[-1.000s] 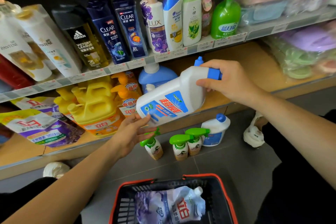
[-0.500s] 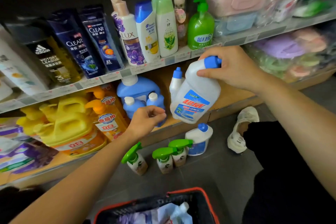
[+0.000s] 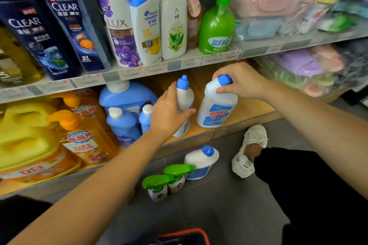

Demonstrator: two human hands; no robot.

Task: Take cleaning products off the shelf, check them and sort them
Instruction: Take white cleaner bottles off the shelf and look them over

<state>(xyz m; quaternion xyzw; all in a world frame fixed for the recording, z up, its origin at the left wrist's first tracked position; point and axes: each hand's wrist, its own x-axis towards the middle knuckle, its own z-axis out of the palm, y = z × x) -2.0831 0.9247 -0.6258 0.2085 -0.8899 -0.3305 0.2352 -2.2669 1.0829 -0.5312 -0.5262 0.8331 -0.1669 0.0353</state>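
My right hand (image 3: 242,81) grips the blue cap and neck of a white cleaner bottle (image 3: 217,109) that stands upright at the front of the wooden lower shelf (image 3: 253,109). Just left of it, my left hand (image 3: 169,115) wraps around the body of a slimmer white bottle with a blue nozzle cap (image 3: 184,93), also upright on that shelf. On the grey floor below stand two green-topped spray bottles (image 3: 167,181) and another white blue-capped bottle (image 3: 201,160).
Blue detergent bottles (image 3: 123,119) and yellow and orange jugs (image 3: 33,141) fill the lower shelf to the left. Shampoo bottles (image 3: 143,18) and a green pump bottle (image 3: 217,24) line the upper shelf. A basket's red rim (image 3: 185,234) shows at the bottom edge; a white shoe (image 3: 249,149) is on the floor.
My right hand turned the white bottle upright and lowered it onto the lower shelf. My left hand left that bottle and reached forward to grasp the slim nozzle bottle. The view moved closer.
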